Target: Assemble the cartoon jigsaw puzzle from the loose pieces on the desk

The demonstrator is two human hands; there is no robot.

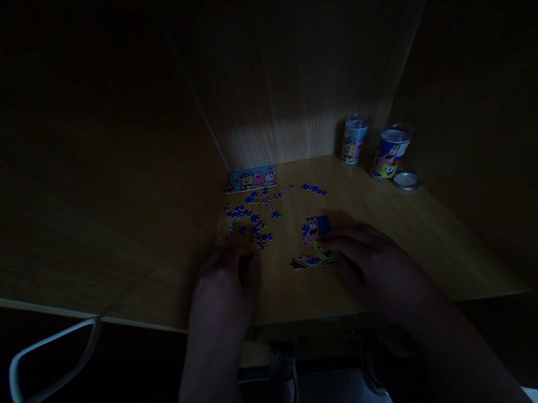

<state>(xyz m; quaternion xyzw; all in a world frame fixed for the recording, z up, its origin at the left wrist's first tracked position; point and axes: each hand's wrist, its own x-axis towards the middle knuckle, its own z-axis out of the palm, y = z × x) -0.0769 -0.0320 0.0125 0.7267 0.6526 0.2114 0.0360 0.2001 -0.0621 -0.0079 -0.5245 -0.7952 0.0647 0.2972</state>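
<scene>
The scene is very dark. A partly joined cartoon jigsaw patch (pixel 314 240) lies on the wooden desk (pixel 408 255). My right hand (pixel 366 258) rests on its right edge, fingers stretched toward it and pressing on the pieces. My left hand (pixel 227 276) lies on the desk just below a scatter of loose blue puzzle pieces (pixel 248 218), its fingers curled; whether they hold a piece is hidden in the dark. More loose pieces (pixel 313 188) lie farther back.
A printed cartoon reference picture (pixel 250 179) leans at the back left corner. Two cartoon tins (pixel 353 139) (pixel 389 151) stand at the back right beside a round lid (pixel 407 180). Wooden side walls enclose the desk. A white cable (pixel 37 377) hangs at lower left.
</scene>
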